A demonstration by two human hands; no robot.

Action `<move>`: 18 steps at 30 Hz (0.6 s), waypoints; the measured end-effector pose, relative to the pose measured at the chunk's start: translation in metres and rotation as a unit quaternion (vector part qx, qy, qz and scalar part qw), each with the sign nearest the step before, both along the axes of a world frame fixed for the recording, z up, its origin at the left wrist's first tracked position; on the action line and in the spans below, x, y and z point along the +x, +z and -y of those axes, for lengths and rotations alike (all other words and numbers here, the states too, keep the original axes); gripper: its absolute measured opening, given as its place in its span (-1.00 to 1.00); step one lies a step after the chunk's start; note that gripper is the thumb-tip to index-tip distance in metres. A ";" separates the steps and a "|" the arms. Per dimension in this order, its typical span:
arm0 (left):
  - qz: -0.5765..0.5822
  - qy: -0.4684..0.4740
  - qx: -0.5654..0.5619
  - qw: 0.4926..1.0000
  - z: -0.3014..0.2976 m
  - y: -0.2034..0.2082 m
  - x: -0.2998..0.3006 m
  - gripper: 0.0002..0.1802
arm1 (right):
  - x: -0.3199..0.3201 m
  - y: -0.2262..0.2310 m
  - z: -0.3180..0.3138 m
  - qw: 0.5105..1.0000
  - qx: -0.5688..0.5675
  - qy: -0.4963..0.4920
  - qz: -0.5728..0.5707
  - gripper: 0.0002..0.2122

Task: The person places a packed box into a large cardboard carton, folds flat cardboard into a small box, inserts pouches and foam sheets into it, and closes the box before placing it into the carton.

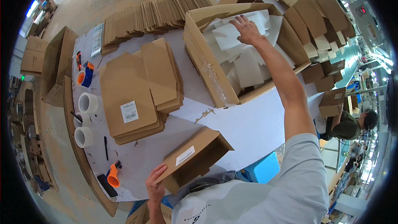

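A small brown cardboard box [201, 145] with a white label on its side tilts at the table's near edge, its open side turned toward me. My left hand [156, 180] grips its left end, fingers over the cardboard edge. At the far right, my right hand [247, 30] reaches into a large open carton [203, 72]. Its fingers are spread over a pile of white sheets [248, 68], which look like thin foam. The fingertips rest on or just above the top sheet; I cannot tell which. Flattened cartons [124, 87], one labelled, lie left of the large carton.
A long row of folded cardboard [153, 14] lines the table's far edge. Clear tape rolls [85, 137], an orange tape dispenser [113, 176], a blue dispenser [86, 74] and a box cutter [78, 60] lie along the left. Open boxes [309, 20] stand right; a person [348, 126] works beyond.
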State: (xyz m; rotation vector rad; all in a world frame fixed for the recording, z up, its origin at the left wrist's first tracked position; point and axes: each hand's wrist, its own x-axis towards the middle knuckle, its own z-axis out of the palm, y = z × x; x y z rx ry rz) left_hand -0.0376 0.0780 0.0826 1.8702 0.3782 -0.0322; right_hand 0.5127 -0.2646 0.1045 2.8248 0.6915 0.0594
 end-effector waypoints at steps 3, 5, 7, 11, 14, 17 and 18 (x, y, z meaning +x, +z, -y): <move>0.017 -0.032 0.036 0.999 -0.024 -0.003 0.015 -0.68 | 0.008 -0.008 0.001 0.993 -0.111 -0.030 0.017 -0.28; 0.003 -0.037 0.042 0.998 -0.033 -0.007 0.017 -0.68 | 0.004 -0.012 0.002 0.991 -0.125 -0.004 0.056 -0.33; -0.014 0.018 -0.025 0.999 -0.034 -0.011 0.017 -0.70 | -0.001 0.000 -0.002 0.989 -0.129 -0.030 -0.066 -0.39; -0.024 0.028 -0.029 0.999 -0.033 -0.023 0.014 -0.71 | -0.008 0.029 0.050 0.983 0.112 0.138 0.044 -0.68; 0.011 0.008 0.011 1.000 -0.033 -0.030 0.019 -0.72 | -0.091 0.103 0.023 0.948 0.262 0.119 0.136 -0.72; 0.043 -0.003 0.033 0.999 -0.033 -0.032 0.024 -0.74 | -0.205 0.150 0.002 0.896 0.438 0.049 0.063 -0.73; 0.034 -0.008 0.025 0.999 -0.035 -0.032 0.026 -0.75 | -0.248 0.156 -0.008 0.816 0.575 0.043 -0.031 -0.74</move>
